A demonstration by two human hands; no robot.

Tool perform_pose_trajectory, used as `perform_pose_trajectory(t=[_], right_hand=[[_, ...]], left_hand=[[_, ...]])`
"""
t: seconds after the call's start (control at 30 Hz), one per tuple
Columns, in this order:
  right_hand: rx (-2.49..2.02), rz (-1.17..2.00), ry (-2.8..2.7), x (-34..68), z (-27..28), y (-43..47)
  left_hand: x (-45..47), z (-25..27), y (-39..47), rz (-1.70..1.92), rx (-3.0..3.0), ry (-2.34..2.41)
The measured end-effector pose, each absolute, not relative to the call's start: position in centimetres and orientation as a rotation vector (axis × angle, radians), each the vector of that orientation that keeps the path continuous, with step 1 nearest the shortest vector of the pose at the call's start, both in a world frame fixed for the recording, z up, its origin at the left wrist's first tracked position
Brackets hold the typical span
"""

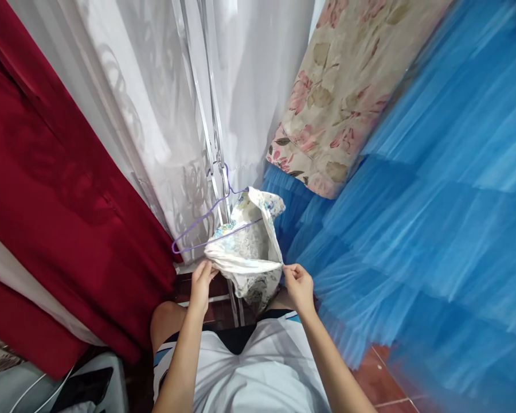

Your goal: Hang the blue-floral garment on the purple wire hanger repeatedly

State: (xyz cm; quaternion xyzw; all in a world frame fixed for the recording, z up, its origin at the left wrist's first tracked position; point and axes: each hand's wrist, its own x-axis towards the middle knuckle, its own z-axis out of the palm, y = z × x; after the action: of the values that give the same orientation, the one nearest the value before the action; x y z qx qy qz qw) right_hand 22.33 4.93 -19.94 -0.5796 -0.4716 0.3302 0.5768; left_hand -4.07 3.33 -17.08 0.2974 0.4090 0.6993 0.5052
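Note:
In front of me hangs a white garment with a blue and yellow floral print [241, 265], partly on a purple hanger [195, 225]. One arm of the hanger sticks out bare on the left, while the other goes into the garment. Pinched in my right hand [300, 285] is the right end of its opening, pulled taut. My left hand [202, 282] grips the garment's left edge, with the fingertips partly hidden by the cloth. Between the hands the opening is stretched wide, showing the inside.
White curtains [249, 86] and a metal rack pole [206, 109] stand behind. Red cloth [69, 189] hangs at left, floral fabric [327, 115] and a blue tulle dress [434, 218] at right. A grey plastic chair [118, 378] holding a dark device [83, 390] is lower left.

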Motion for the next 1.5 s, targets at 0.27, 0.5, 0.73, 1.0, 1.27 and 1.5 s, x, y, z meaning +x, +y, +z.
perform_pose_trajectory(t=[0.27,0.5,0.73,1.0,1.27,1.5], right_hand=[[-1.372,0.572,-1.305,22.2,-18.7,3.7],[-0.811,1.197,-1.509,17.4,-10.9,6.1],[-1.124,1.027,-0.968,19.6,-10.4,16.2],[-1.028,1.433,-1.356,18.6,-12.2,8.7],[-0.74,2.052,-1.339,19.0,-9.2,3.1],[-0.813,2.047,-1.738,21.9,-10.0,1.7]], left_hand=[[0.3,-13.7,0.6,1.448,1.397,1.031],[3.8,-8.8,1.9,1.445,1.668,0.841],[2.7,-8.8,3.3,1.613,1.545,0.988],[3.4,-9.4,1.9,1.45,1.711,0.877],[1.2,-9.4,2.4,1.284,1.874,0.857],[4.8,-10.3,7.2,0.811,2.224,0.558]])
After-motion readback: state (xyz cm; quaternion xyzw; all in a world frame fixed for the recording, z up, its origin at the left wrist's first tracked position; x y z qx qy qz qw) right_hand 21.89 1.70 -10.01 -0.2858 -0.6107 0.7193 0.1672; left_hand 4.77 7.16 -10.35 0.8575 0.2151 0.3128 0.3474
